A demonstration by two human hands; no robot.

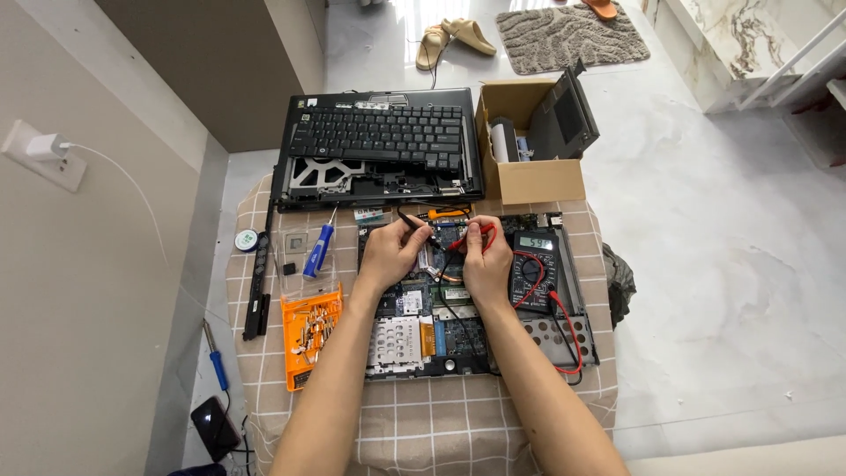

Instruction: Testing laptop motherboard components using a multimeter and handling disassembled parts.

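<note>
Fingers of the left hand [390, 251] pinch the black probe [414, 222], and the right hand [487, 264] is closed on the red probe [471, 236]; both tips meet the bare circuit board [441, 256] of the opened laptop base [458, 344]. Just beside the right hand lies the multimeter [535, 269], its screen lit. The keyboard part [379, 141] is already removed and lies behind, so disassembly looks done and testing is under way. An orange screwdriver case [310, 335] and a blue screwdriver [319, 251] lie to the left.

The floor [705, 264] was pale, glossy marble-like tile, bright with daylight from the top. A grey patterned mat [568, 35] and tan slippers [454, 40] lay there. On the beige wall [79, 291] at left, a white charger [44, 145] sat in a socket.
</note>
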